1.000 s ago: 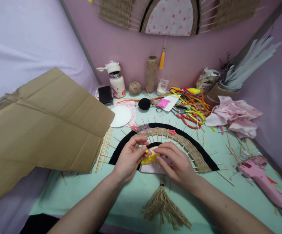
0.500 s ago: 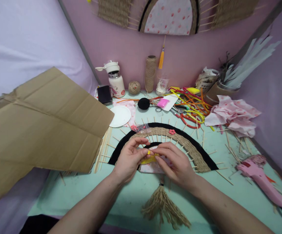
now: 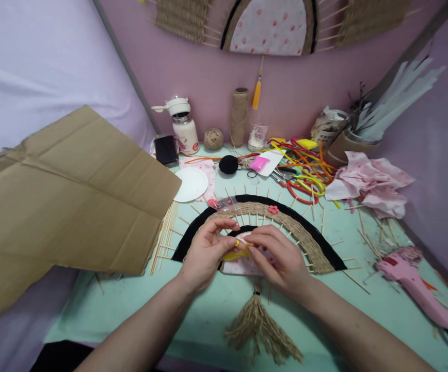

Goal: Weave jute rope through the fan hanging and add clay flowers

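Note:
Between the thumb and fingers of my left hand (image 3: 212, 248) is a small yellow clay piece (image 3: 237, 243). My right hand (image 3: 280, 256) is close beside it, thumb and forefinger drawn together in a pinch; whether anything small sits there is too fine to see. Beneath the hands lies a yellow packet (image 3: 236, 255), partly covered. Both hands are over a half-round woven fan piece (image 3: 312, 247) of twine on sticks, with black edging and a patterned cloth centre. A pink flower (image 3: 273, 209) rests on its twine band, and a clear bag with pink bits (image 3: 223, 204) lies at its upper left.
Cardboard (image 3: 77, 201) leans over the left side. A twine tassel (image 3: 260, 328) lies in front. At right are a pink glue gun (image 3: 417, 287) and crumpled cloth (image 3: 371, 183). Behind stand an uncapped bottle (image 3: 185, 133), a twine spool (image 3: 240, 116), a black ball (image 3: 228, 165) and coloured cords (image 3: 309, 178).
My right fingertips have moved slightly to the right, away from the yellow piece, which stays in my left hand. Everything else looks the same.

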`<action>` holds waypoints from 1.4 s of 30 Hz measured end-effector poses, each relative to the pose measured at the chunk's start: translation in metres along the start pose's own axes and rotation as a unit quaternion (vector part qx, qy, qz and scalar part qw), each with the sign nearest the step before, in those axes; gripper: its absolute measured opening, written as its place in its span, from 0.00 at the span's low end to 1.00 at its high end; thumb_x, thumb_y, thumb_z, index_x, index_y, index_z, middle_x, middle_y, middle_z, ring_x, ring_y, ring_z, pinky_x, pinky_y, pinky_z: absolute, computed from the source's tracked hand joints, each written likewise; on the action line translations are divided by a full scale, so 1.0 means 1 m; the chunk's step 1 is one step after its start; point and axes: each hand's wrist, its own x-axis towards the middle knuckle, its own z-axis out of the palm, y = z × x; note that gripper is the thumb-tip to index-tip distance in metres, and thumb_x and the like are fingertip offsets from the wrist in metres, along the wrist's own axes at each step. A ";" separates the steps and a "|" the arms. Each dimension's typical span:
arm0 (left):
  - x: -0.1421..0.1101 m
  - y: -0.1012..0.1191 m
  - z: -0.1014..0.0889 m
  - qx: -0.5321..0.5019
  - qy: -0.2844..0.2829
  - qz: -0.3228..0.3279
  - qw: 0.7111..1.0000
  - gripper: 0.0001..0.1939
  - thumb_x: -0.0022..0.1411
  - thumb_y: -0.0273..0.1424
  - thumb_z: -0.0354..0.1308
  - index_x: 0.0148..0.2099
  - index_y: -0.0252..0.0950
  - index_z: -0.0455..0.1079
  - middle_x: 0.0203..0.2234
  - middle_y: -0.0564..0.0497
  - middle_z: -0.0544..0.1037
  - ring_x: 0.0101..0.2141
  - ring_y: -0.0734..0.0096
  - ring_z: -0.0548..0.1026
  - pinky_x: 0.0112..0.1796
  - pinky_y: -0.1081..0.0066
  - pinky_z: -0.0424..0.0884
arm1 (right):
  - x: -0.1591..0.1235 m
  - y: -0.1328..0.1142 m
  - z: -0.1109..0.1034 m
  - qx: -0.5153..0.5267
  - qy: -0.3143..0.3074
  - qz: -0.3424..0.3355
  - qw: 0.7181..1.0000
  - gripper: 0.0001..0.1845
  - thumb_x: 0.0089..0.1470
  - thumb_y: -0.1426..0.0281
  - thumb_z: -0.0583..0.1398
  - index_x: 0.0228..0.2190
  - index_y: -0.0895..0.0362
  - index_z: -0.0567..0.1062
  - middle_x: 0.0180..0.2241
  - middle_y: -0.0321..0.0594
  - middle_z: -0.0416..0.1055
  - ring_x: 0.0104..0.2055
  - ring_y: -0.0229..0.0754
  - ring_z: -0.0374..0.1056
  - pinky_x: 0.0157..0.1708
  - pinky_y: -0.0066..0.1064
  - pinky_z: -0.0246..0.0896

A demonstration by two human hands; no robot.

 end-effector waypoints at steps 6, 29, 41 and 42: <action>-0.005 -0.002 0.003 0.096 -0.004 0.032 0.995 0.12 0.56 0.28 0.60 0.44 0.38 0.67 0.43 0.49 0.76 0.34 0.71 0.78 0.37 0.71 0.73 | 0.000 -0.004 0.001 0.038 -0.007 0.025 0.999 0.14 0.54 0.76 0.57 0.44 0.57 0.72 0.38 0.44 0.68 0.40 0.42 0.67 0.36 0.33 0.67; -0.025 -0.003 -0.001 0.246 -0.030 0.137 0.959 0.13 0.63 0.28 0.53 0.50 0.40 0.66 0.45 0.46 0.72 0.36 0.69 0.77 0.42 0.66 0.71 | 0.010 0.081 -0.037 -0.264 0.041 0.165 0.950 0.05 0.54 0.69 0.58 0.32 0.55 0.74 0.30 0.40 0.74 0.33 0.44 0.68 0.35 0.37 0.60; -0.030 0.000 0.001 0.263 -0.055 0.159 0.950 0.15 0.61 0.25 0.53 0.50 0.41 0.66 0.43 0.47 0.73 0.35 0.69 0.76 0.43 0.64 0.70 | 0.011 0.087 -0.035 -0.302 0.021 0.122 0.945 0.08 0.57 0.68 0.56 0.31 0.55 0.75 0.32 0.41 0.72 0.37 0.45 0.64 0.38 0.39 0.59; -0.030 0.000 0.001 0.265 -0.056 0.160 0.949 0.15 0.61 0.25 0.53 0.50 0.41 0.66 0.43 0.47 0.73 0.35 0.69 0.76 0.43 0.64 0.70 | 0.011 0.087 -0.035 -0.307 0.020 0.117 0.944 0.08 0.57 0.68 0.56 0.31 0.55 0.75 0.32 0.41 0.72 0.37 0.45 0.64 0.37 0.39 0.59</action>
